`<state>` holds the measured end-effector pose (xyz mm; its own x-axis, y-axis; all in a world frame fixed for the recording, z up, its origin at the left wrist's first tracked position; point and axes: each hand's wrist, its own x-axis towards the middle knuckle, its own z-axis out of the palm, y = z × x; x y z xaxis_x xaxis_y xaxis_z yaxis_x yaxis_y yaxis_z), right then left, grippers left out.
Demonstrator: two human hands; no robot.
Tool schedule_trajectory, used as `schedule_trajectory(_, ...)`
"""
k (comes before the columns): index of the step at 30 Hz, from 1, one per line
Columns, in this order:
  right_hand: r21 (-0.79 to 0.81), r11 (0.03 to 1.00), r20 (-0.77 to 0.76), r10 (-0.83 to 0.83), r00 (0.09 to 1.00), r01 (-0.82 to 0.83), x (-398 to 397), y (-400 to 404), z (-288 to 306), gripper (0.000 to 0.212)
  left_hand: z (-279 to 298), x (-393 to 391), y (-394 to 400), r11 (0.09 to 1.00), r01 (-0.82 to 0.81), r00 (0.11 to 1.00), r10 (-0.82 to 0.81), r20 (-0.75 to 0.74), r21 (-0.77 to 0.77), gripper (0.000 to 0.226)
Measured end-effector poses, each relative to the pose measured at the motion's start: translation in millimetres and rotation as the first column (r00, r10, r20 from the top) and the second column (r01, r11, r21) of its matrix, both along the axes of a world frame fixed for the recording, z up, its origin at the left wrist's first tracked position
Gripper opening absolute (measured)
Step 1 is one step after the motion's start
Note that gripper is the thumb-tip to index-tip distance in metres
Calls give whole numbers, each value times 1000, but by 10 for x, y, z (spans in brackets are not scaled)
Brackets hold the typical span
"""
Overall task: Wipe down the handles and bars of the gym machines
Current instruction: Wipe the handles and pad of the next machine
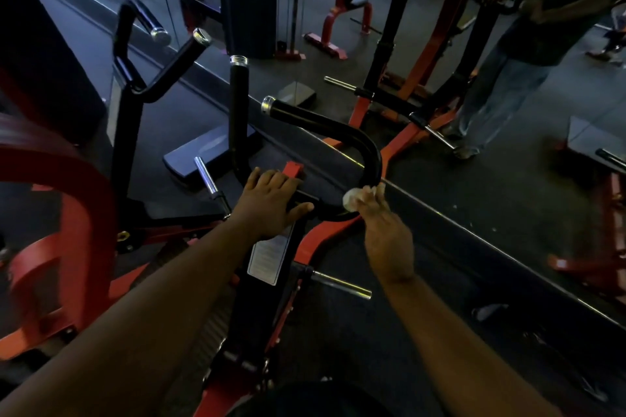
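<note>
Right now, grip by grip:

Right hand [382, 230]: just right of centre frame, it pinches a small white cloth [354, 197] and presses it against the lower bend of the black curved handle [355, 139].

Left hand [271, 203]: at centre frame, it rests on the black bracket where the handle meets the machine; fingers spread over the top, thumb out to the right, bracing and not clenched.

Handle: it rises from the cloth, loops over and ends in a chrome cap [267, 103] above centre.

Doing the wipe well: my judgement is to wrap the cloth round the tube, not dab one face, and draw it up over the bend to the cap, with the left hand steadying the arm.

Left to do: the straight upright bar [237, 105] beside it and the forked handles [159, 61] at upper left look untouched, though I cannot tell for sure.

Hard to make out: the light is dim, so dirt or damp on the black tube does not show. The fingertips under the cloth are hidden. The red frame [67, 213] at the left edge is blurred. The mirror [508, 112] across the upper right doubles the machines.
</note>
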<state>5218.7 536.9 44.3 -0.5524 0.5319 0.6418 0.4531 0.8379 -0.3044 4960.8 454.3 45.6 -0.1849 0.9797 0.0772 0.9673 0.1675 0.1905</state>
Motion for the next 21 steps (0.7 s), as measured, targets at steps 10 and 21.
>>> schedule_trajectory(10, 155, 978, 121, 120, 985, -138, -41, -71, 273, 37, 13, 20, 11, 1000, 0, 1000, 0, 3, -23, 77)
schedule_trajectory(21, 14, 976, 279, 205, 938, -218, -203, -290, -15, 42, -164, -254, -467, 989, 140, 983, -134, -123, 40, 76)
